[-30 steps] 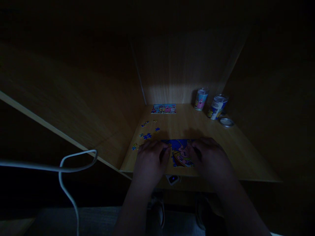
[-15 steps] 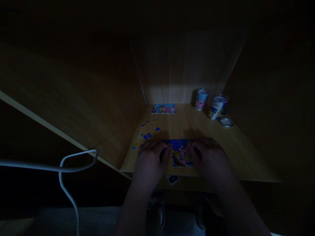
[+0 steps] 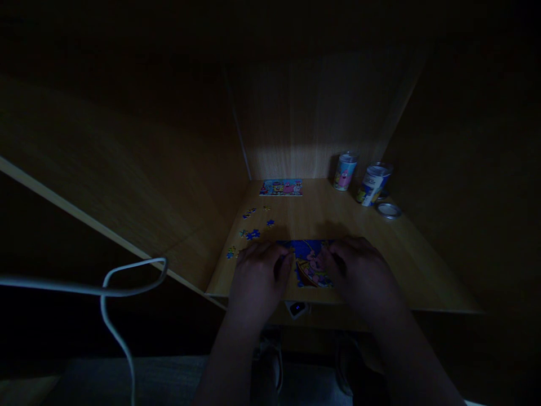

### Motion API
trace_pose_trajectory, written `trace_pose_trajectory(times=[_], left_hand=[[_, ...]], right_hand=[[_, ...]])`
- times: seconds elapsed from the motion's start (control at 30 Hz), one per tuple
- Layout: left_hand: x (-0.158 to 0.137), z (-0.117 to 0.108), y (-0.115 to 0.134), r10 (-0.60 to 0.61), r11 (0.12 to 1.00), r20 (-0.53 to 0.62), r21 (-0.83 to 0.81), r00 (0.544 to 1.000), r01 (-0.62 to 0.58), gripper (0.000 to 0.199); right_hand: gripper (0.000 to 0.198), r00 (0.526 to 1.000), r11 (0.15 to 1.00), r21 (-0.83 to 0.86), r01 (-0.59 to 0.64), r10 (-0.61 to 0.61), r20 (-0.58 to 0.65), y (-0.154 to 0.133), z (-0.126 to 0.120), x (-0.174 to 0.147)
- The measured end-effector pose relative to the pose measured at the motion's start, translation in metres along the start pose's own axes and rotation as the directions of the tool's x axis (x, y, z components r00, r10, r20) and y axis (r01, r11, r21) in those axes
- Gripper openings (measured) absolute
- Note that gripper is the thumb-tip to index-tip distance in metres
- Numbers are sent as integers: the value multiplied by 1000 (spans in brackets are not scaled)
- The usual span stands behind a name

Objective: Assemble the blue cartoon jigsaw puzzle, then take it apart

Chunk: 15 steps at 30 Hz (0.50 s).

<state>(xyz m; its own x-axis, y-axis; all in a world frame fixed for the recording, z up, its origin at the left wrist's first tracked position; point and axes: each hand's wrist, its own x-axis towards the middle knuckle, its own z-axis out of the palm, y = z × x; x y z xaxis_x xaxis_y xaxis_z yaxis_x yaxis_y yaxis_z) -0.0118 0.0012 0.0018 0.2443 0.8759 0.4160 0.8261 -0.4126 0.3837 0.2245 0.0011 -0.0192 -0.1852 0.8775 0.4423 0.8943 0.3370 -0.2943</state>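
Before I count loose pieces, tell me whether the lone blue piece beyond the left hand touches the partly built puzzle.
Apart. The head view shows bare wood between the blue piece and the far edge of the puzzle.

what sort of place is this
Likely a wooden booth or cubicle, dimly lit: a wood-grain back panel and a left side panel enclose a wooden work surface.

The deep-blue puzzle [image 3: 311,269] bears pink, yellow and red-brown patches, with blue and yellowish loose pieces [image 3: 253,234] to its left, a light-blue-and-pink can [image 3: 345,173] and blue-white-and-yellow can [image 3: 373,185] beyond it, and a brown wood-grained surface [image 3: 416,268] beneath it.
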Motion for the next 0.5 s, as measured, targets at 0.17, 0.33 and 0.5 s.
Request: trace_pose_trajectory(times=[0.17,0.33,0.5], left_hand=[[0,-1,1,-4,1000,4,-5,1000,4,9],[0,-1,0,1,1000,2,-4,1000,0,9],[1,-1,1,-4,1000,7,-3,1000,4,12]], right_hand=[[27,1000,1000,-6,-6,6,3,-2,-2,1],[26,1000,1000,3,-3,3,-3,-2,-2,1],[27,1000,1000,-6,-5,5,9,-1,-1,1]])
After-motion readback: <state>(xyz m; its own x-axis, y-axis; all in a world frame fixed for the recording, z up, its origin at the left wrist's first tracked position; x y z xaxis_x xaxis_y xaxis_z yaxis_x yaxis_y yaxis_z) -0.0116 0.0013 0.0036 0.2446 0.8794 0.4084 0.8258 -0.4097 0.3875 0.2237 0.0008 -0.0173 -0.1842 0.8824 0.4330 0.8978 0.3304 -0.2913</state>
